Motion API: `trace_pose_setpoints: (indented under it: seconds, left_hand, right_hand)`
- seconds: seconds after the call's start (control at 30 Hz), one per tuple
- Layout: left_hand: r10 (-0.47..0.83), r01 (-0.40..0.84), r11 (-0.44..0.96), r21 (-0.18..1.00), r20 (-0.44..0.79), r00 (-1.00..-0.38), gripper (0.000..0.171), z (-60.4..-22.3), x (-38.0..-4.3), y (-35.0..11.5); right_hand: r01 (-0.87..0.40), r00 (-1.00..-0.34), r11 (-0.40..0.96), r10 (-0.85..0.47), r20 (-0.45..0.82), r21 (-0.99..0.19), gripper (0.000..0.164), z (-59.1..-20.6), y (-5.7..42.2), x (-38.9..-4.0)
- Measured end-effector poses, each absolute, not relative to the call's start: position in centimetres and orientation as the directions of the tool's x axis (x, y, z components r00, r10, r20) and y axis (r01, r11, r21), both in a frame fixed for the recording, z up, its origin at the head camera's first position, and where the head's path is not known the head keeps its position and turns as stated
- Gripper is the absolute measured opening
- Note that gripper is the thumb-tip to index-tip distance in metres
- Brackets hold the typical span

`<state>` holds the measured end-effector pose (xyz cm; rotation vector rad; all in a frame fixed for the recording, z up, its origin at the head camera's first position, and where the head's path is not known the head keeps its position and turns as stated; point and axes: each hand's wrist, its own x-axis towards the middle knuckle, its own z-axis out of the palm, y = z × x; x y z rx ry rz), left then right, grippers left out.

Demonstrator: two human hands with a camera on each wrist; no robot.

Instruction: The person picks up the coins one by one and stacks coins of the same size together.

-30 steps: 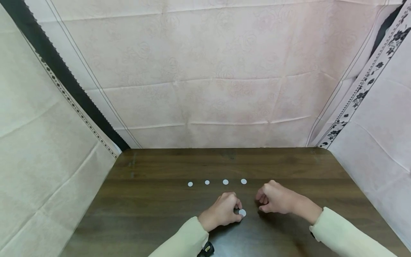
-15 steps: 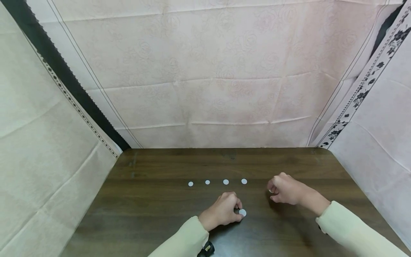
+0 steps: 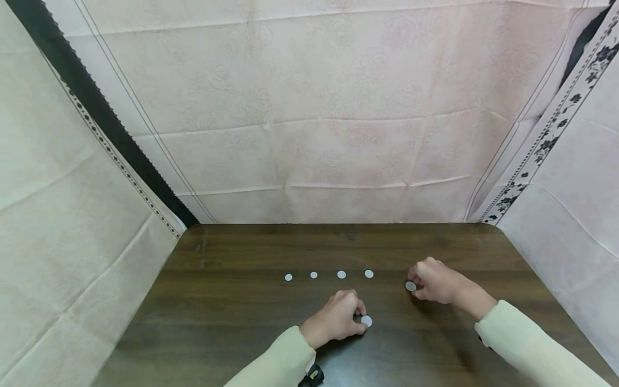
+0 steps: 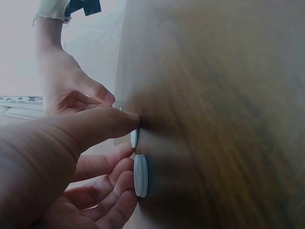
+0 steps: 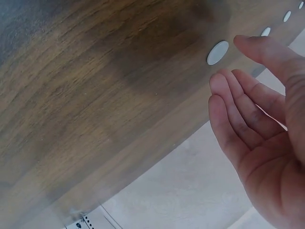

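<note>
My left hand (image 3: 336,314) rests low over the wooden table, its thumb and fingers curled around a small stack of round white discs (image 3: 366,321). From the left wrist view, the stack (image 4: 140,175) shows layered edges and stands right at the fingertips. A single white disc (image 3: 410,286) lies flat on the table to the right, beside my right hand (image 3: 437,282). Seen in the right wrist view, that disc (image 5: 218,52) sits just off the thumb and loosely bent fingers of my right hand (image 5: 262,109), which hold nothing.
Several more white discs, such as this one (image 3: 341,274), lie in a spaced row farther back on the brown wooden table (image 3: 232,322). The table's far edge meets a pale patterned cloth (image 3: 309,134), and similar cloths hang on both sides.
My right hand has moved right and farther from me; the disc at its fingertips now shows fully on the table, its fingers off it. My left hand has stayed at the stack.
</note>
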<state>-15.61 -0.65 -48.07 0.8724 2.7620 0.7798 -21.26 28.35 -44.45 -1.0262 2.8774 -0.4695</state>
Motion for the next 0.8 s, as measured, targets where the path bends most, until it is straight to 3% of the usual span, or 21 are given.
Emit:
trace_pose_setpoints:
  seconds: [0.37, 0.8]
  left_hand:
    - [0.569, 0.490, 0.698, 0.522, 0.011, -0.822, 0.013, -48.0, -15.6, -0.6]
    - [0.575, 0.498, 0.695, 0.519, 0.014, -0.818, 0.011, -48.0, -15.6, -0.6]
  right_hand:
    - [-0.557, -0.804, 0.774, -0.594, -0.038, -0.303, 0.015, -45.1, 28.6, -21.8]
    - [-0.632, -0.745, 0.709, -0.666, -0.004, -0.313, 0.017, -45.5, 28.6, -22.9]
